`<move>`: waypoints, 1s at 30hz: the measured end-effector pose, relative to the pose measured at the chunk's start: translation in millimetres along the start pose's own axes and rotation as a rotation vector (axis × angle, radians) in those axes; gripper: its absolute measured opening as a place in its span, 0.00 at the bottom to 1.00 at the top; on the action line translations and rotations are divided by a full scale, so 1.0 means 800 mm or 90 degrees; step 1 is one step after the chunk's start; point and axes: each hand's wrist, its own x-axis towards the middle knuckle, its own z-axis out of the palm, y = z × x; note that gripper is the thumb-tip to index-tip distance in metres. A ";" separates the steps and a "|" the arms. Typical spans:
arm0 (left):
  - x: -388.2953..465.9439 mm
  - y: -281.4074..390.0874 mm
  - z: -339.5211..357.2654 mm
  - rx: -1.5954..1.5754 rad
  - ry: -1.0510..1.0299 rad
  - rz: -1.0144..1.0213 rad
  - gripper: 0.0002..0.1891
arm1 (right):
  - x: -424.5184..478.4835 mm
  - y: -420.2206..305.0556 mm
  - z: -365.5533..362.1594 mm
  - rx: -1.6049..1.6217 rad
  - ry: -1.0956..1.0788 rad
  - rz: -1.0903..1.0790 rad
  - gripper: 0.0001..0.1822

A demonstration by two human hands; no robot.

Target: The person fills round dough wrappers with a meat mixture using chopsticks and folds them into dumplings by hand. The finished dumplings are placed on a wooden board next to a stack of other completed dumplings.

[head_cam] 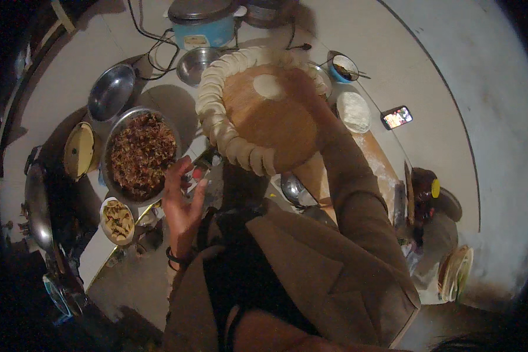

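Observation:
My left hand [181, 207] is raised with its fingers apart and nothing visible in it. It is just right of a metal basin [172, 125] of chopped brown filling [141, 154]. My right arm reaches over a round wooden board [268, 119], and my right hand [295, 81] is dark and blurred at its far right side. Whether those fingers grip anything cannot be made out. Folded dumplings [220, 125] overlap in a ring along the board's rim. One flat round dough wrapper [268, 86] lies inside the ring, beside my right hand.
Empty metal bowls [111, 92] and a blue electric cooker [202, 28] with cords stand beyond. At right are a mound of white dough or flour [354, 112], a lit phone [397, 117] and a small blue bowl [344, 69]. A food dish [117, 221] and a wok [39, 207] stand left.

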 end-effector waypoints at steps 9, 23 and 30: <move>-0.014 0.006 -0.019 0.049 0.040 0.029 0.20 | 0.052 -0.004 0.032 -0.016 -0.139 0.143 0.18; -0.019 0.011 -0.013 -0.010 0.002 -0.023 0.19 | 0.011 -0.050 -0.025 0.143 0.074 -0.032 0.13; -0.005 -0.034 0.000 -0.654 -0.056 -0.215 0.30 | -0.028 -0.266 -0.125 0.762 -0.166 -0.071 0.07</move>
